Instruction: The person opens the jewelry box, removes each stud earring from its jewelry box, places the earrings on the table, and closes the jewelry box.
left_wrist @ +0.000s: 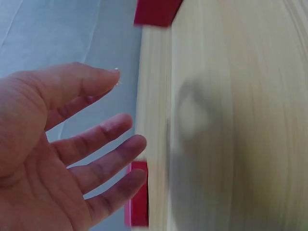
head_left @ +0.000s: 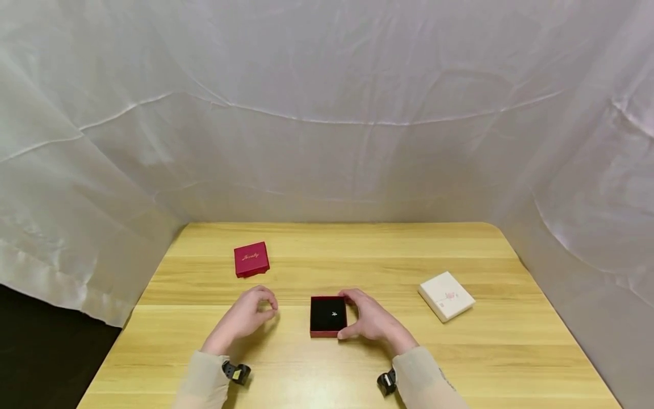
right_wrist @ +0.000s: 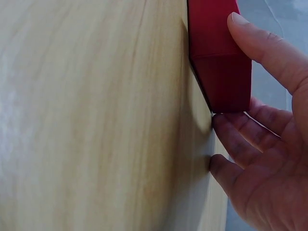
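Left grip (head_left: 247, 312) pinches a shiny piece (left_wrist: 119, 83), right grip (head_left: 373, 318) holds an open box (head_left: 324, 334), with red lid (head_left: 251, 259) left, white box (head_left: 445, 296) right.

My left hand (head_left: 248, 313) hovers, thumb and forefinger pinched together (the other three fingers spread loosely). My right hand (head_left: 375, 318) curves, thumb apart from its fingers.

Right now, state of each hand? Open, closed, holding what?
Left hand: closed, pinching a tiny shiny piece.
Right hand: closed, holding the open red box.
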A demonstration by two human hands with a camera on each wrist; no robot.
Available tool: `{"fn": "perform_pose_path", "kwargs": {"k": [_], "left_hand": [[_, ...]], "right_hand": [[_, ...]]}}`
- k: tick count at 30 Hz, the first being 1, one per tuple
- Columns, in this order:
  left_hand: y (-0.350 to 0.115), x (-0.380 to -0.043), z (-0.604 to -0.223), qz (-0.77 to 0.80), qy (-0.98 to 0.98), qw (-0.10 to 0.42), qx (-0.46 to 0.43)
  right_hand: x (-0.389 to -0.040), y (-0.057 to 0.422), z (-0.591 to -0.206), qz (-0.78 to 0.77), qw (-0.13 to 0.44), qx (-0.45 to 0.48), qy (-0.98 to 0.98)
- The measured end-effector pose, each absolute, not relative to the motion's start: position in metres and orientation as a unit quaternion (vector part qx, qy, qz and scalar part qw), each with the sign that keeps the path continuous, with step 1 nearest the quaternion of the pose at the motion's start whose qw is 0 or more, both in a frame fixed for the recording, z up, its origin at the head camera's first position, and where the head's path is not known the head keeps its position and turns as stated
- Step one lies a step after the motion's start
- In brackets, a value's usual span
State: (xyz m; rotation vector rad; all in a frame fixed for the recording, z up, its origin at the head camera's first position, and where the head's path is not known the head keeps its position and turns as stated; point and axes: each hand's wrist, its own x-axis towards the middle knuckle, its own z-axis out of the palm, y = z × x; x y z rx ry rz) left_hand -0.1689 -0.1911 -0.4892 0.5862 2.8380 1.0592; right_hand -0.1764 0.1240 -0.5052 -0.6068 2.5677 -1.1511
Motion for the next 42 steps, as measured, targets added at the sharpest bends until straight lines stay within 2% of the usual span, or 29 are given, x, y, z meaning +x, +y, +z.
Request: {"fn": "perform_pose_path", "kwargs": {"k": [12,22,42], "left_hand": [[-0.247,-0.165,-0.492,0.322,0.937,0.000,0.133],[-0.283,-0.169,-0.502,0.300,0.947,-0.001,0.113],[-0.292,-0.170,-0.505,0.309,0.948,0.004,0.076]], "right_hand": [[-0.178,0.124,-0.506,-0.407,0.131,-0.209,0.879],[-0.179,0.125,-0.509,-0.405,0.127,-0.213,0.880],[-0.180,0.125,-0.510,-0.404,0.133,-0.211,0.880]]}}
